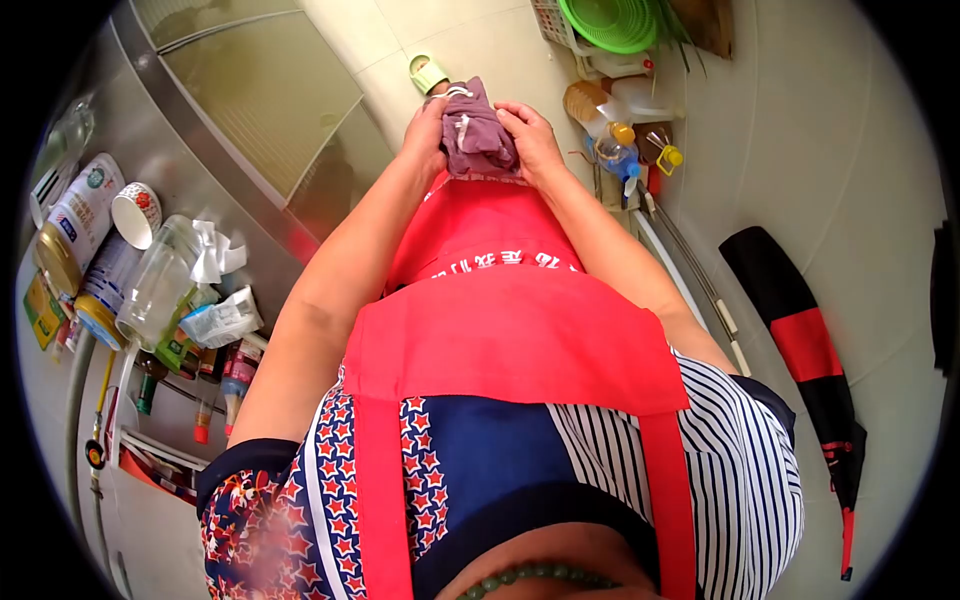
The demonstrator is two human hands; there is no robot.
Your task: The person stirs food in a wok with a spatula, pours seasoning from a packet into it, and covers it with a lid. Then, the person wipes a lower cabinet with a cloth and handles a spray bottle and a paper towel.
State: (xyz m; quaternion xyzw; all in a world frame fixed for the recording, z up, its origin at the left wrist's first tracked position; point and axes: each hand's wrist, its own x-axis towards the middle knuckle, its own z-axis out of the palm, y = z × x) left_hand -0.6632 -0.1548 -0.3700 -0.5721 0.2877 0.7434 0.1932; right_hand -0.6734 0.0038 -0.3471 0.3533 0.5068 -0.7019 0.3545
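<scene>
A folded purple cloth (480, 135) with a white drawstring and a small white mark is held out in front of the red apron (500, 320). My left hand (426, 135) grips its left edge, fingers partly hidden behind it. On the right edge, my right hand (530, 140) holds the cloth with the thumb on its front side. Just beyond the bundle, a foot in a green slipper (428, 74) shows on the tiled floor.
Bottles, a paper cup (137, 215) and a clear jar (160, 280) crowd the left counter. Plastic bottles (615, 145) and a green basket (612, 22) stand at upper right. A black-and-red umbrella (800, 350) hangs on the right wall.
</scene>
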